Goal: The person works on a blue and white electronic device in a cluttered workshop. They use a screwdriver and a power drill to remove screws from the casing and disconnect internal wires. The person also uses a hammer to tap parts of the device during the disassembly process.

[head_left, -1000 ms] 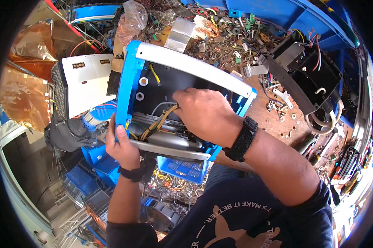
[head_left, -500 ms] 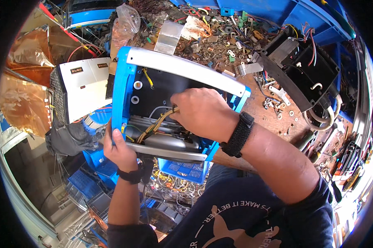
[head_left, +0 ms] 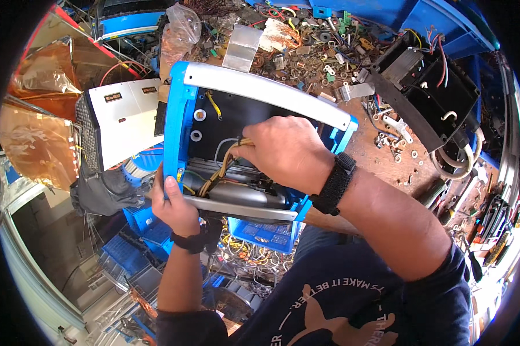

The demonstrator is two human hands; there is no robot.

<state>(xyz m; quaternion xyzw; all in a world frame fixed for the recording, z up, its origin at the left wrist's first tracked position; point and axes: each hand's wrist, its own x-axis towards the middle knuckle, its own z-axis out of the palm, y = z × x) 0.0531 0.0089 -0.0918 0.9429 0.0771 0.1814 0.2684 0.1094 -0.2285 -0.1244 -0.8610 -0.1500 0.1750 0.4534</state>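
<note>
A box-shaped device housing (head_left: pixel 266 92) with blue end frames and silver rails is tilted at the table's front edge, its open side facing me. My left hand (head_left: pixel 176 209) grips its lower left corner, thumb over the blue frame. Inside, my right hand (head_left: pixel 289 151) is closed around a bundle of yellowish wires (head_left: pixel 218 173) that runs down to the lower left. A silver cylinder (head_left: pixel 242 195) lies along the housing's bottom. One loose yellow wire (head_left: pixel 214 105) with a ring terminal hangs from the upper left of the dark inner wall, near two white round grommets (head_left: pixel 198 125).
Screws, washers and small scrap parts (head_left: pixel 306 63) cover the wooden table (head_left: pixel 375 173) behind the housing. An open black casing (head_left: pixel 430 92) with cables stands at right, near hand tools (head_left: pixel 488 219). A white panel (head_left: pixel 121 121) leans at left. Below is a blue basket (head_left: pixel 266 233) above tangled wires.
The whole scene has shifted slightly rightward in view. My right hand still grips the wire bundle, and my left still holds the housing's corner.
</note>
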